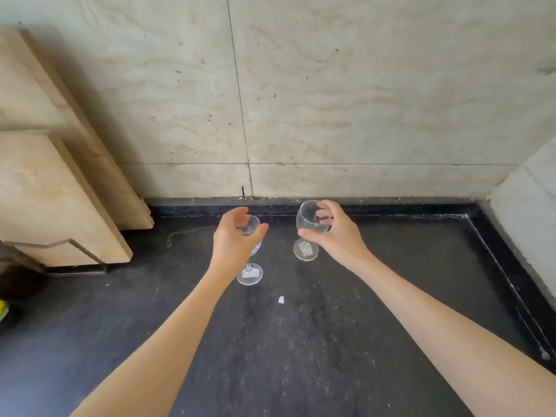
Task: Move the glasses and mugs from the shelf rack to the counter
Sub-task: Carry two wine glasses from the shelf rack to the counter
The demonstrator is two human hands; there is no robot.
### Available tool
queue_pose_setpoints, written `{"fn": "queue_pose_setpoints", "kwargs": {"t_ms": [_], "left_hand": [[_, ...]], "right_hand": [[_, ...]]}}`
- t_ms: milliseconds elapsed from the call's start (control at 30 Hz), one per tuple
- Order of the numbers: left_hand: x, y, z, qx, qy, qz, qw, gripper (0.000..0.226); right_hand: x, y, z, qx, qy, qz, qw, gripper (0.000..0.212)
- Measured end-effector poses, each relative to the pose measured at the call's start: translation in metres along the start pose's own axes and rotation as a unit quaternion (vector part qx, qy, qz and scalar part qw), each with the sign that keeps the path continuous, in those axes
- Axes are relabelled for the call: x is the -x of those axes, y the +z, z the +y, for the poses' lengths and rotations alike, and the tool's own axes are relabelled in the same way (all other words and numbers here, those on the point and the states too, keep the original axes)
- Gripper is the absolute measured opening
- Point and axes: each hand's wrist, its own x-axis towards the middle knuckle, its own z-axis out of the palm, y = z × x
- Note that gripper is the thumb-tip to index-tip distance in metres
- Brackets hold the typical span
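Two clear stemmed glasses are over the black counter [301, 341] near the back wall. The left one, a narrow stemmed glass [250, 267], stands upright with its foot on the counter; my left hand [231, 239] curls round its bowl from the left. The right one, a rounder wine glass [307, 233], is tilted to the left, and my right hand [334, 233] grips its bowl, fingers seen through the glass. Its foot is at or just above the counter. Both feet carry a small white sticker.
Beige stone slabs [60, 182] lean against the wall at left, over a thin metal rack frame [78, 251]. A raised black rim [511, 284] borders the counter on the right. A small white scrap [281, 300] lies in front of the glasses.
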Motion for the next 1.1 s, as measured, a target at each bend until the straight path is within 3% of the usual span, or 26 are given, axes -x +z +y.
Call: {"fn": "queue_pose_setpoints", "kwargs": {"t_ms": [600, 933, 1100], "left_hand": [[-0.102, 0.065, -0.030, 0.041, 0.085, -0.001, 0.996, 0.055], [-0.099, 0.061, -0.036, 0.033, 0.064, -0.058, 0.996, 0.089], [-0.085, 0.043, -0.026, -0.038, 0.027, -0.069, 0.997, 0.109]], "right_hand": [[-0.109, 0.044, 0.037, 0.040, 0.011, 0.024, 0.999, 0.072], [-0.093, 0.031, 0.028, 0.042, 0.065, -0.047, 0.996, 0.096], [-0.063, 0.000, 0.002, 0.078, 0.065, -0.063, 0.993, 0.086]]}}
